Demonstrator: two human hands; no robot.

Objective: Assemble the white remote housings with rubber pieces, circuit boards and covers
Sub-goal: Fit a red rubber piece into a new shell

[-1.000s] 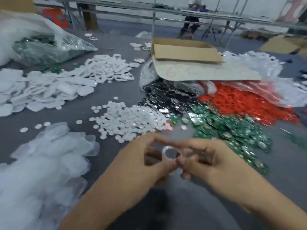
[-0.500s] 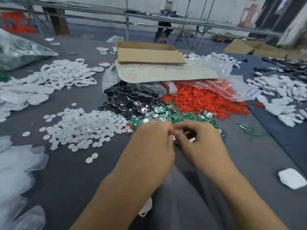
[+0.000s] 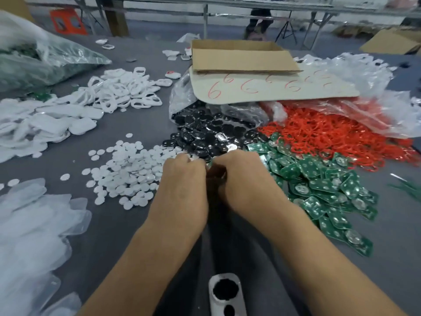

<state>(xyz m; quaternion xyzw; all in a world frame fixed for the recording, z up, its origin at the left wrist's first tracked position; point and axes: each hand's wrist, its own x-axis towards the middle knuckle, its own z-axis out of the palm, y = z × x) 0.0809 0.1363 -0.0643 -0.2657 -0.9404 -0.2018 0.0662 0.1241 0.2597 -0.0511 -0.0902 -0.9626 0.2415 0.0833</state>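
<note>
Head view, and the grey table (image 3: 141,124) fills nearly everything in front of you. Down at your left lies a heap of clear plastic sheeting (image 3: 29,224), and far left a clear bag (image 3: 45,58) with green parts inside. Next to that sprawls the pile of white housings (image 3: 45,124), with a tangle of white frames (image 3: 123,90) just beyond it. Straight ahead sits an open cardboard box (image 3: 241,58) on a pale sheet (image 3: 262,87) scrawled with red sixes.

Under the sheet's right side the red rubber pieces (image 3: 330,135) spill out of their plastic, touching the green circuit boards (image 3: 319,185), which fan out to your right. The black covers (image 3: 205,133) pour from a bag in the middle, and the white round discs (image 3: 129,169) scatter to the left of them, the two piles meeting at their edges.

Now your hands: the left hand (image 3: 182,185) and right hand (image 3: 241,179) are pressed close together at the near edge of those piles, backs up, fingers curled under. Whatever sits between them is hidden behind the knuckles, so I cannot tell whether either hand grips a part.

One single housing (image 3: 215,306) lies flat at the bottom edge, between your forearms, two dark openings facing up.
</note>
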